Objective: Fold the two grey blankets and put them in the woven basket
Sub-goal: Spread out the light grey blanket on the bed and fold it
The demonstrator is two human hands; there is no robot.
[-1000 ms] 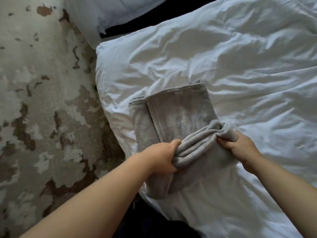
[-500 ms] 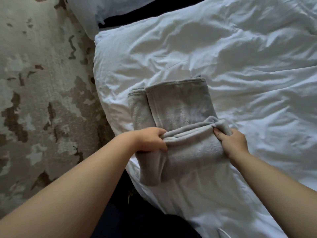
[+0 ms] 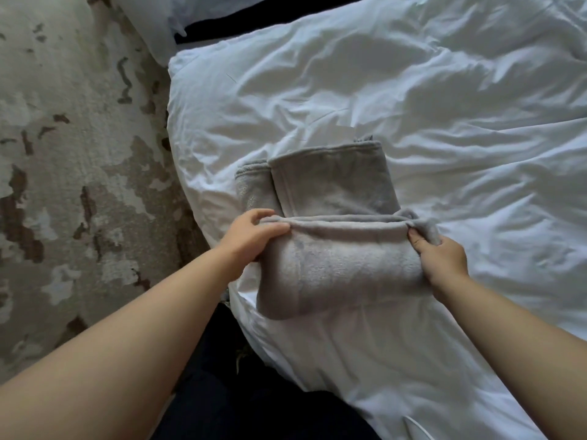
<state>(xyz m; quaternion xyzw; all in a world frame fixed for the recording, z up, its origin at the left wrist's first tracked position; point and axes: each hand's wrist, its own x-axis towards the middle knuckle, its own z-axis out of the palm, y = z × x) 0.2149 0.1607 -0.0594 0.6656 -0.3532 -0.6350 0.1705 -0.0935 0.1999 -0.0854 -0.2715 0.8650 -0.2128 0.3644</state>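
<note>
Grey blanket (image 3: 343,268): lying part-folded on the white duvet (image 3: 428,100), close to the bed's 9 o'clock edge; showing a thick doubled band at 6 o'clock and a flatter layered part reaching toward 12 o'clock.
Left hand (image 3: 254,236): gripping the 9 o'clock end of the fold line, fingers curling over the top of the cloth.
Right hand (image 3: 441,255): pinching the 3 o'clock end of the same fold line, bunching a small wad of fleece there.
Feel, judging by the look: seeming soft, limp and light; plush enough to cling a little, not sliding; likely sagging in the middle when lifted and springing open if let go.
Where to take hold: pinching through all layers at both ends of the fold; for carrying, probably sliding flat palms under the bundle from 3 and 9 o'clock.
Second blanket and woven basket: not showing anywhere in view.
Surroundings: bordering a mottled rug (image 3: 79,160) at 9 o'clock and a pillow (image 3: 149,23) at 11 o'clock.
</note>
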